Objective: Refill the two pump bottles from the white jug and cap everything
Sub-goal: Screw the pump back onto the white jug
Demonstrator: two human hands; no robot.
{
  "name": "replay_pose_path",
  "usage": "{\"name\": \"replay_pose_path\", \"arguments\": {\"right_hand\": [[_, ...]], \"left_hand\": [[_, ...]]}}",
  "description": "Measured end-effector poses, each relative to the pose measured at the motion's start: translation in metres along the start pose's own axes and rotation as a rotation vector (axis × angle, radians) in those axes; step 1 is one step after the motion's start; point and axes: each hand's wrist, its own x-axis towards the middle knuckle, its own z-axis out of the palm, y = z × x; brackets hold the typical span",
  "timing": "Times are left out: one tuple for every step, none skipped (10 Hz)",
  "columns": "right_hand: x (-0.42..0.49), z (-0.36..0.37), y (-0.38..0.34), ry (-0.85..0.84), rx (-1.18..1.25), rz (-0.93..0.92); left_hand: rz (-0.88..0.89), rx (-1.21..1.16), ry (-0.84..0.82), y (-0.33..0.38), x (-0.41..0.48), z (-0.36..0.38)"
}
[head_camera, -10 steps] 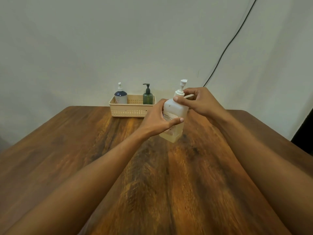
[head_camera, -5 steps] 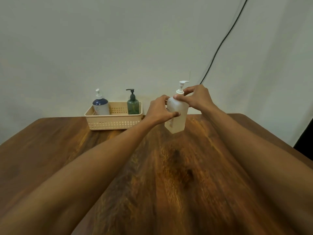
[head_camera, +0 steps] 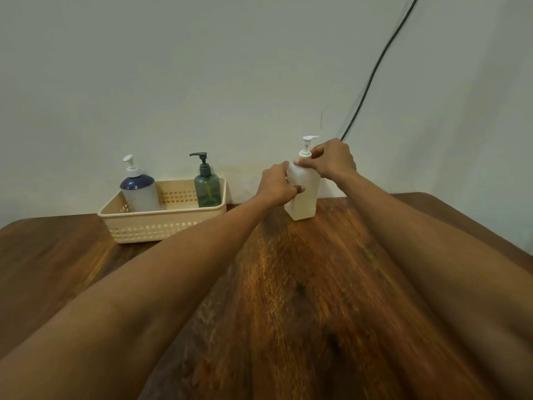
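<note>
The white jug (head_camera: 304,197), translucent with pale liquid and a white pump top, stands upright near the far edge of the wooden table (head_camera: 288,284). My left hand (head_camera: 277,184) grips its body from the left. My right hand (head_camera: 331,161) pinches its neck and shoulder just below the pump collar. A white pump bottle with a dark blue shoulder (head_camera: 138,189) stands in the left end of a beige basket (head_camera: 161,223). A green pump bottle with a dark pump (head_camera: 207,187) stands in the basket's right back corner. Both carry their pumps.
The basket sits at the table's far edge against a pale wall. A black cable (head_camera: 375,67) runs down the wall behind the jug. The table's right edge slants off at the far right.
Both hands have carried the jug away from me and set it upright on the far part of the table. It was tilted and lifted before.
</note>
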Motion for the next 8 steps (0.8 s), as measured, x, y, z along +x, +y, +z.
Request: {"name": "replay_pose_path", "arguments": {"right_hand": [[0.01, 0.007, 0.006, 0.009, -0.004, 0.012], [0.017, 0.011, 0.01, 0.044, 0.003, 0.023], [0.023, 0.015, 0.014, 0.063, 0.023, 0.041], [0.025, 0.018, 0.014, 0.081, 0.028, 0.065], [0.027, 0.021, 0.013, 0.089, 0.023, 0.074], [0.027, 0.019, 0.013, 0.06, 0.018, 0.07], [0.02, 0.015, 0.015, 0.054, 0.02, 0.054], [0.01, 0.001, 0.01, 0.1, 0.03, 0.072]], "left_hand": [[-0.004, 0.016, -0.006, -0.006, 0.013, 0.009], [0.006, 0.042, 0.001, -0.007, 0.024, 0.015], [0.012, 0.057, 0.001, -0.01, 0.034, 0.019], [-0.002, 0.052, 0.009, -0.011, 0.04, 0.023], [-0.002, 0.047, 0.02, -0.015, 0.043, 0.027], [-0.006, 0.055, 0.016, -0.016, 0.038, 0.027], [-0.002, 0.068, 0.063, -0.017, 0.028, 0.023], [0.013, 0.072, 0.104, -0.012, 0.014, 0.009]]}}
